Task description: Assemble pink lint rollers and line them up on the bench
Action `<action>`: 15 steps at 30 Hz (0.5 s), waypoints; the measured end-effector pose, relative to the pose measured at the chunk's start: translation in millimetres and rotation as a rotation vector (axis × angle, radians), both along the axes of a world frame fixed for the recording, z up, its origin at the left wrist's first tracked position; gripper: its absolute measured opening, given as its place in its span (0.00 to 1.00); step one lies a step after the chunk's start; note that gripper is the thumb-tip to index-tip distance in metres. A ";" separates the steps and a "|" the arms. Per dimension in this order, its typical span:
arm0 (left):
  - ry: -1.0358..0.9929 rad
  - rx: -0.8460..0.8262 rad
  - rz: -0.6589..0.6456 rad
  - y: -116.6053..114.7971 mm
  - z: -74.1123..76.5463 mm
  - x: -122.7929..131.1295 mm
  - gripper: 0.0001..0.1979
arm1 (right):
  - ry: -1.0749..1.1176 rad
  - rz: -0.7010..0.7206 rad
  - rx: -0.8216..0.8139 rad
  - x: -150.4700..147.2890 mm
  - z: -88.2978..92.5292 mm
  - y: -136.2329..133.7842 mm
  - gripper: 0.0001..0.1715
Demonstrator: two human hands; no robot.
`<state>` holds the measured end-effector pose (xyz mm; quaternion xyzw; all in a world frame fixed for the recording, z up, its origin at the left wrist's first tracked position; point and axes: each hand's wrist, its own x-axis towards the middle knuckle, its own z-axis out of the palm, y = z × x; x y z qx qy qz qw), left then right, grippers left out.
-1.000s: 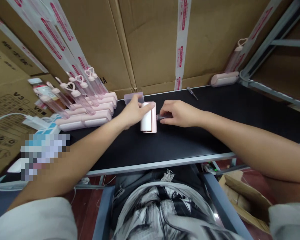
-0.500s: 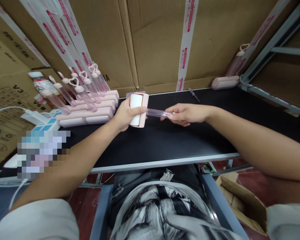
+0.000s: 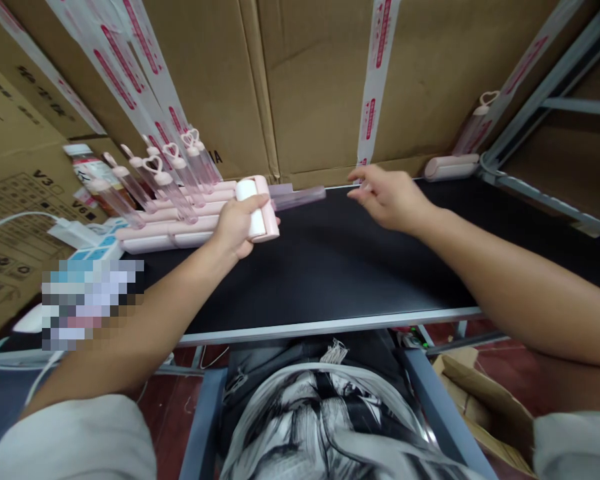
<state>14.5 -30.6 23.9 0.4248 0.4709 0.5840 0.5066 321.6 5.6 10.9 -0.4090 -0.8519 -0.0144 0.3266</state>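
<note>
My left hand (image 3: 237, 223) is closed around a pink and white lint roller (image 3: 263, 210). From the roller's right side a clear pinkish handle (image 3: 300, 197) sticks out over the black tabletop, its far end free. My right hand (image 3: 393, 197) is up near the table's back edge, apart from that handle. Its thumb and fingers curl toward each other. A small glint of something clear shows between them, but what it is stays unclear. The small screwdriver-like tool seen earlier at this spot is not visible now; my right hand covers the place.
Several pink lint rollers (image 3: 180, 223) with upright clear handles and heart-shaped loops stand at the left. Another pink roller (image 3: 453, 167) lies at the back right. A drink bottle (image 3: 93, 167) and a power strip (image 3: 103, 243) are at far left. Cardboard (image 3: 315, 87) walls the back.
My right hand has let go of the clear handle and moved up and to the right. My left hand has shifted slightly left and up with the lint roller.
</note>
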 end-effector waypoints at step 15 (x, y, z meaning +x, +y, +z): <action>0.120 0.024 -0.214 -8.6 3.2 -6.5 0.28 | -0.286 0.288 -0.285 -26.9 -52.7 18.5 0.22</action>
